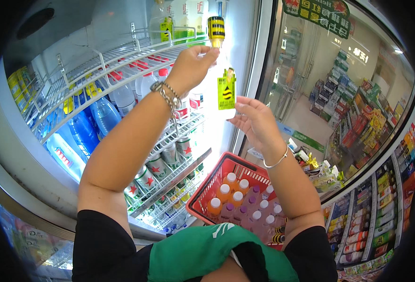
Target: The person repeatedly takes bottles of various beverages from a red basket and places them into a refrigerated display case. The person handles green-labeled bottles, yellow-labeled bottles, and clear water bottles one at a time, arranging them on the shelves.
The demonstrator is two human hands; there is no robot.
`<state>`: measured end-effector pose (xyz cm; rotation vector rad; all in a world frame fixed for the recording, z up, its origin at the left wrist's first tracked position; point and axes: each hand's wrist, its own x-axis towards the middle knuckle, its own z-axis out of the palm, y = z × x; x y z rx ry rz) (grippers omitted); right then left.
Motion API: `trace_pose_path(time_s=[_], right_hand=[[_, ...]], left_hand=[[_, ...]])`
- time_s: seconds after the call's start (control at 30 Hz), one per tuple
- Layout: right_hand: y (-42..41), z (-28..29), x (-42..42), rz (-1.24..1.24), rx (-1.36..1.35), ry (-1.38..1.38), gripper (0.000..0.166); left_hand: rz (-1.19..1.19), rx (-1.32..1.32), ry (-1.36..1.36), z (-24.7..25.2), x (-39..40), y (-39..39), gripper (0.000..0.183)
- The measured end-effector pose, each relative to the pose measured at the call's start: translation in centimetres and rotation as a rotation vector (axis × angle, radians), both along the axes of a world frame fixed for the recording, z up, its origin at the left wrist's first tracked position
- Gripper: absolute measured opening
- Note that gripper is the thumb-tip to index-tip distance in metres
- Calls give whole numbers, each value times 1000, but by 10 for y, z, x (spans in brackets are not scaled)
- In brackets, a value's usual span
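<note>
Inside the lit drinks fridge, my left hand [195,67] pinches the neck of a clear plastic bottle [226,90] just below its black-and-yellow striped cap. A bright green label with a drop mark is on the bottle, which is upright. My right hand [257,120] holds the same bottle low on its right side, fingers behind the base. Glare hides part of the bottle's outline. On the upper wire shelf [119,75], behind my left hand, a similar bottle [166,30] stands beside several white-and-green bottles [195,17].
Below my hands a red plastic basket [207,176] holds orange and purple drink bottles [238,199]. Lower fridge shelves carry blue bottles [105,114], red-capped water bottles and beer cans [156,167]. The open glass door [295,70] stands right, with stocked store shelves [366,211] beyond its lower edge.
</note>
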<state>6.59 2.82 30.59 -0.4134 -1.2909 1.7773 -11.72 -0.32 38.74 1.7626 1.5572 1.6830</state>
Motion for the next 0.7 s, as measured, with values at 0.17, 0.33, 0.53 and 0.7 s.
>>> trace_pose_path(time_s=[0.17, 0.33, 0.53, 0.7], right_hand=[[15, 44, -21, 62, 82, 84, 26], [29, 81, -45, -10, 155, 206, 26], [59, 118, -90, -147, 347, 191, 34], [65, 135, -123, -527, 725, -185, 44]], left_hand=[[78, 147, 117, 49, -23, 16, 49], [127, 58, 182, 104, -34, 14, 48], [170, 171, 167, 154, -77, 36, 36], [302, 230, 292, 175, -83, 41, 34]])
